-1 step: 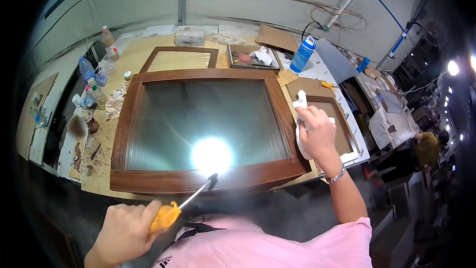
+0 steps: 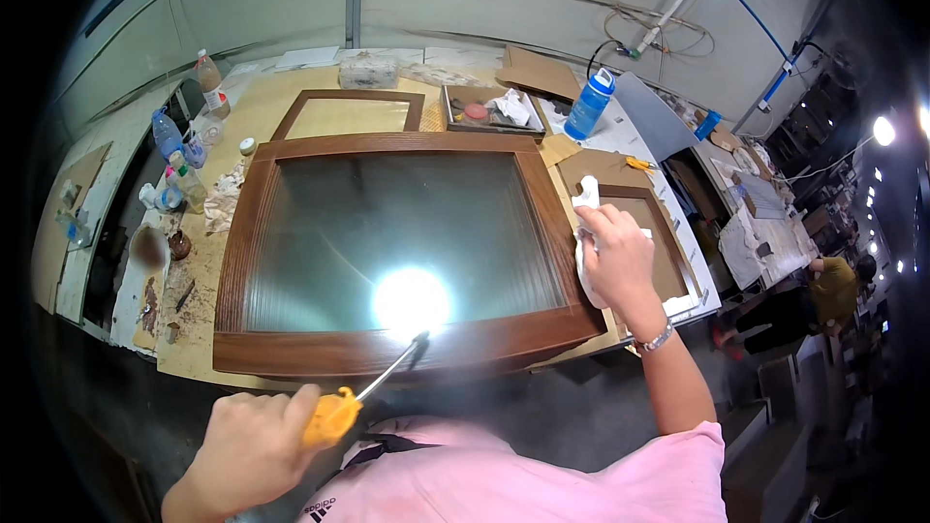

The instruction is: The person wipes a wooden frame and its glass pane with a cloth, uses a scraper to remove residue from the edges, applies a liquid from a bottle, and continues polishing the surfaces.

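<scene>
Frame [image 2: 407, 252], a big walnut-brown wooden one with ribbed glass in it, lies flat on the bench straight ahead of me, its near rail just beyond my chest and its long sides running left to right. My right hand [image 2: 615, 257] is closed around a white rag [image 2: 588, 232], pressed against the outer face of the frame's right-hand rail, about midway along it, so that hand is already touching the wood. My left hand [image 2: 254, 446] is fisted on the orange handle of a screwdriver [image 2: 363, 392] down by my body, short of the frame; its thin shaft slants up and to the right, with the tip reaching the near rail below a bright glare spot on the glass. So the frame lies forward and between both hands, the right on it, the left just behind its front edge. A smaller frame [image 2: 349, 116] lies beyond it, another [image 2: 659, 252] sits under my right hand's side, a blue bottle [image 2: 589, 105] stands at the far right, and smaller bottles [image 2: 179, 160] crowd the left edge of the bench [image 2: 184, 329].
</scene>
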The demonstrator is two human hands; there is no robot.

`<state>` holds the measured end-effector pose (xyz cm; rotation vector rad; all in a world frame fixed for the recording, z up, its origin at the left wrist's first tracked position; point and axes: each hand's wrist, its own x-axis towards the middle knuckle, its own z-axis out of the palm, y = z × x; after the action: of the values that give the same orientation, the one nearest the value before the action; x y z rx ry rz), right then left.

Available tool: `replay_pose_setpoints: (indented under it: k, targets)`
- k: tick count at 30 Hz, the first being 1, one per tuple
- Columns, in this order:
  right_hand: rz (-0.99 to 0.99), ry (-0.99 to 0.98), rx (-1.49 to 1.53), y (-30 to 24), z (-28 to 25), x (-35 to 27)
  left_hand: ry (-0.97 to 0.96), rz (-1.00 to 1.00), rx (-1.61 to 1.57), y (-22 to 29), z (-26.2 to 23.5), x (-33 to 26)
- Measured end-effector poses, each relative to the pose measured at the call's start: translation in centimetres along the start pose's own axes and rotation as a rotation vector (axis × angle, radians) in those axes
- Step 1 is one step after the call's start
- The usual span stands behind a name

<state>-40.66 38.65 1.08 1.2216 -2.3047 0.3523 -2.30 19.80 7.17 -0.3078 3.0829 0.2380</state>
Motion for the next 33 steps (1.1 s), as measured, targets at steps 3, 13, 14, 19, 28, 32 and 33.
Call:
replay_pose_setpoints:
  k: [3, 13, 14, 19, 28, 32, 33]
  targets:
    - [0.014, -0.068, -0.019, -0.6, 1.6, 0.5, -0.052, 0.055, 0.023, 0.2, -0.5, 2.1]
    - [0.028, -0.076, 0.017, -0.8, -0.1, -0.5, 0.218, -0.208, -0.136, -3.8, -1.0, 0.1]
    - [0.017, -0.056, 0.022, -1.0, -0.2, -0.6, 0.284, -0.241, -0.138, -5.5, -0.7, -1.0]
    - [-0.043, 0.066, 0.11, -2.6, -1.3, -0.8, 0.679, -0.542, -0.376, -15.4, 3.4, -3.4]
    - [-0.138, 0.008, 0.035, -7.1, 0.8, -2.1, 0.345, -1.135, -0.357, -31.1, 23.4, 5.8]
    - [-0.122, 0.009, 0.052, -6.7, 1.1, -2.4, 0.232, -0.998, -0.486, -29.8, 26.6, 9.1]
    - [-0.115, 0.008, 0.055, -6.5, 1.2, -2.4, 0.358, -0.898, -0.535, -29.7, 27.4, 8.1]
